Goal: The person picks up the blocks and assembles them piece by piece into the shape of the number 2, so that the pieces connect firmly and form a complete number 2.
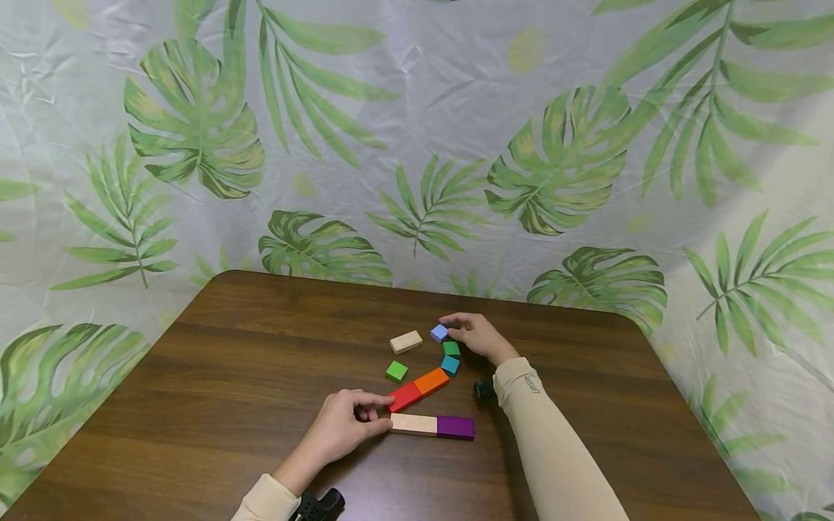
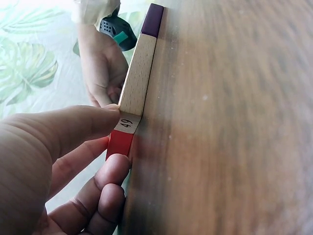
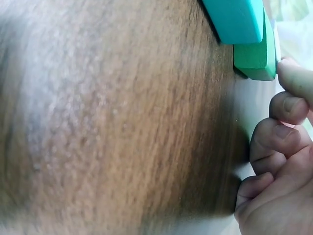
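Note:
My right hand (image 1: 478, 336) pinches a light blue block (image 1: 439, 333) between thumb and index finger at the far end of a curved row. Below it in the row come a dark green block (image 1: 451, 349), a teal block (image 1: 450, 365), an orange block (image 1: 432, 380) and a red block (image 1: 405, 396). My left hand (image 1: 345, 427) lies at the row's left end, index fingertip against the red block and thumb touching the end of a plain wooden block (image 1: 414, 424) marked 49 (image 2: 127, 123). A purple block (image 1: 455, 428) continues that wooden block to the right.
A bright green block (image 1: 396, 371) and another plain wooden block (image 1: 406, 341) lie loose left of the curve on the brown table (image 1: 260, 362). Behind the table hangs a leaf-patterned cloth (image 1: 423, 145). Dark wrist devices (image 1: 319, 504) sit under both wrists.

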Demonstrator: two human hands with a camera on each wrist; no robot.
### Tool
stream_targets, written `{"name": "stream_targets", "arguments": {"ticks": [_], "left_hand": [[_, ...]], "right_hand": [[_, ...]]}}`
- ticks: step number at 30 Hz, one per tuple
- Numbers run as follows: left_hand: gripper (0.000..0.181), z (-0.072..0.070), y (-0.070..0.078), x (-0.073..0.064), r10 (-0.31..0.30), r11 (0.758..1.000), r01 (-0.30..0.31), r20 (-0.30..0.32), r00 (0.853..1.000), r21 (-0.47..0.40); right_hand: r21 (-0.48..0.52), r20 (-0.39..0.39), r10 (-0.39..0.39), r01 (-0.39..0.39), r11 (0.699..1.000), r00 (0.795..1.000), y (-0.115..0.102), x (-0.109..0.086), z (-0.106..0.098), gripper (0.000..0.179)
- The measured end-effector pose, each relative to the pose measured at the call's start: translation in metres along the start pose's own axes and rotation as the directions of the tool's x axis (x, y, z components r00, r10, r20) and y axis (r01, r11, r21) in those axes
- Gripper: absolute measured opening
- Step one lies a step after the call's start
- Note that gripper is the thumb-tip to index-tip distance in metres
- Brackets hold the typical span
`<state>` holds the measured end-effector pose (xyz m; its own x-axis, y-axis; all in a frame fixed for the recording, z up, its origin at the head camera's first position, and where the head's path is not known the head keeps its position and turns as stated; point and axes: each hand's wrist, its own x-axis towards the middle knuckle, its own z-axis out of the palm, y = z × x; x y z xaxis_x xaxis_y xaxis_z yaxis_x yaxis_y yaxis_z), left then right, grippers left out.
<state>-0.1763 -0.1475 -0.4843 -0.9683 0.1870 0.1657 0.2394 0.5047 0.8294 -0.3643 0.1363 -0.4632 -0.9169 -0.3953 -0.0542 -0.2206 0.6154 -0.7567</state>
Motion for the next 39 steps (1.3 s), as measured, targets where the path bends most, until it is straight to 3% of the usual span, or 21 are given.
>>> {"name": "stream_targets", "arguments": {"ticks": [39], "left_hand": [[0.029, 0.0004, -0.0007, 0.0004, 0.005, 1.0, -0.005, 0.0, 1.0, 0.013]], "right_hand": [[0.004, -0.015, 0.002, -0.002, 1.0, 1.0, -0.0028, -0.0017, 0.0017, 0.03]]}}
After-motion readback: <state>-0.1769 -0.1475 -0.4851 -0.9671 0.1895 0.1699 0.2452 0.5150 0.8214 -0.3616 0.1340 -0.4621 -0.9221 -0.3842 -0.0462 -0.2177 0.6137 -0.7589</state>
